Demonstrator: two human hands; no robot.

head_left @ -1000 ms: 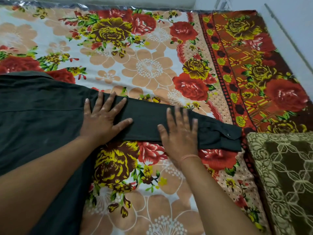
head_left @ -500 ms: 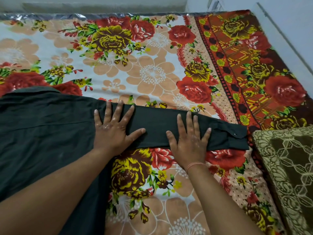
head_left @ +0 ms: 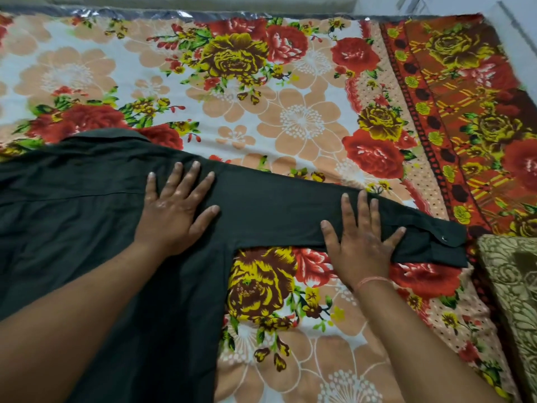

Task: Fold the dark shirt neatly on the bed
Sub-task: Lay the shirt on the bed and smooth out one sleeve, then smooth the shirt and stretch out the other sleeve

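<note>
The dark shirt lies spread flat on the flowered bed sheet, its body at the left and one long sleeve stretched out to the right, ending in a buttoned cuff. My left hand rests flat with fingers apart on the shoulder where the sleeve joins the body. My right hand presses flat on the sleeve near the cuff, fingers spread. Neither hand grips the cloth. My forearms hide part of the shirt body and sheet.
A brown-and-cream patterned cushion lies at the right edge of the bed beside the cuff. The sheet's dark red border runs along the right side. A pale wall and floor show beyond the bed's far and right edges.
My right hand has slid along the sleeve toward the cuff, widening the gap between my hands. My left hand stays flat at the shoulder. The view has shifted left and slightly back.
</note>
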